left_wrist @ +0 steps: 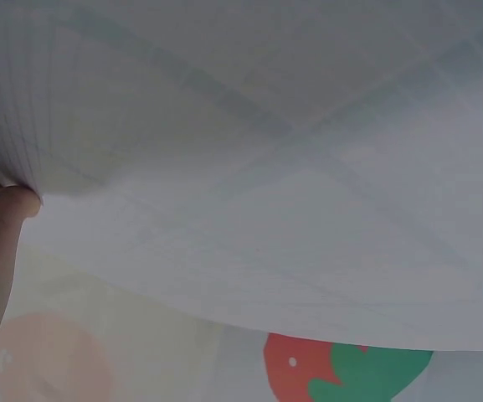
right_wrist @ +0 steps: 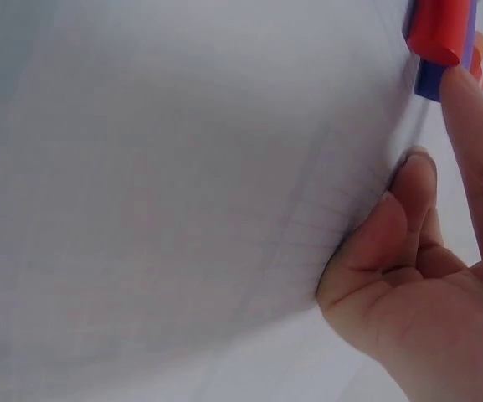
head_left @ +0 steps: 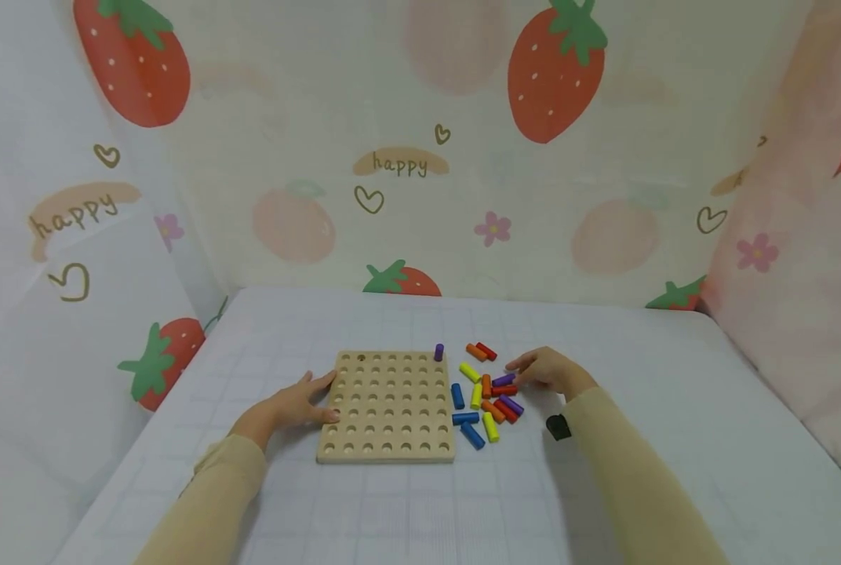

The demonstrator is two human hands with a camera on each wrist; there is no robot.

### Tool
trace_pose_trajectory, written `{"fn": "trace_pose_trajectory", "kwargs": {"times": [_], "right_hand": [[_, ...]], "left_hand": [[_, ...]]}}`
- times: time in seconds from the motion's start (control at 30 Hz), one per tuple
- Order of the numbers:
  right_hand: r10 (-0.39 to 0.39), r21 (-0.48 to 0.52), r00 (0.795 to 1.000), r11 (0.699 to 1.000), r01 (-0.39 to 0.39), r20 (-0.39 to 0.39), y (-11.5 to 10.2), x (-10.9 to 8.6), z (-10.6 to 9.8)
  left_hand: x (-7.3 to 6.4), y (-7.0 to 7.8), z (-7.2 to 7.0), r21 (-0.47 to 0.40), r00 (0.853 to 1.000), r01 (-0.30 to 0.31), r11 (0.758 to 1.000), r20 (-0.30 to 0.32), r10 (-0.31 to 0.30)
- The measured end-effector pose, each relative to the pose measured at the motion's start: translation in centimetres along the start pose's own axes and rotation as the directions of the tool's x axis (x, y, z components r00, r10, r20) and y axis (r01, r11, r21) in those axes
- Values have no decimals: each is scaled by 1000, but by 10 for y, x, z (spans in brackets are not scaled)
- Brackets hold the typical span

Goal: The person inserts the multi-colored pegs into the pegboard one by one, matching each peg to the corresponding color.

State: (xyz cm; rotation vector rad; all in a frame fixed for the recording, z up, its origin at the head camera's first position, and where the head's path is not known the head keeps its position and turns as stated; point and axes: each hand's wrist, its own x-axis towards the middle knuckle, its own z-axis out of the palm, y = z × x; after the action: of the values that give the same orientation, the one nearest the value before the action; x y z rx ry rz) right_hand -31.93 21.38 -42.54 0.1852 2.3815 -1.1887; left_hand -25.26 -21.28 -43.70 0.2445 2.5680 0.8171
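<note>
A light wooden pegboard (head_left: 391, 406) with rows of round holes lies on the table. One purple peg (head_left: 438, 352) stands upright at its far right corner. My left hand (head_left: 295, 404) rests against the board's left edge, fingers spread and thumb on the rim. To the right, my right hand (head_left: 551, 372) reaches over the loose pegs, its fingertips right at a purple peg (head_left: 504, 380). In the right wrist view one fingertip meets the end of a blue-purple peg (right_wrist: 429, 79) beside a red peg (right_wrist: 439, 32), while the other fingers curl near the cloth.
Several loose pegs lie right of the board, among them a blue peg (head_left: 472, 435), a yellow peg (head_left: 490, 427) and an orange peg (head_left: 476, 352). A small black object (head_left: 558, 427) shows by the right sleeve. Strawberry-patterned sheets (head_left: 406, 227) enclose the white-covered table (head_left: 364, 510).
</note>
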Motion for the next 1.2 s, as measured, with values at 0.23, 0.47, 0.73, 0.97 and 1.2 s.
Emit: {"fn": "trace_pose_trajectory", "kwargs": {"times": [0.23,0.47,0.73,0.97,1.2], "right_hand": [[-6,-58,1000,998,5,-17,1,5,1],[19,-72,1000,997,-19,-6,2,5,-1],[5,14,1000,1000,-6,27,7,-5,-12],[-16,137,1000,990,15,8,-5,-5,-14],[-50,268,999,962,52,-12,-18,-6,-7]], "left_hand": [[-1,2,0,9,1000,-6,1000,1,6],[-3,2,3,-14,1000,-16,1000,9,16],[-1,3,7,-5,1000,-19,1000,6,19],[0,3,3,6,1000,-11,1000,0,11],[-2,1,0,6,1000,-8,1000,-2,8]]}}
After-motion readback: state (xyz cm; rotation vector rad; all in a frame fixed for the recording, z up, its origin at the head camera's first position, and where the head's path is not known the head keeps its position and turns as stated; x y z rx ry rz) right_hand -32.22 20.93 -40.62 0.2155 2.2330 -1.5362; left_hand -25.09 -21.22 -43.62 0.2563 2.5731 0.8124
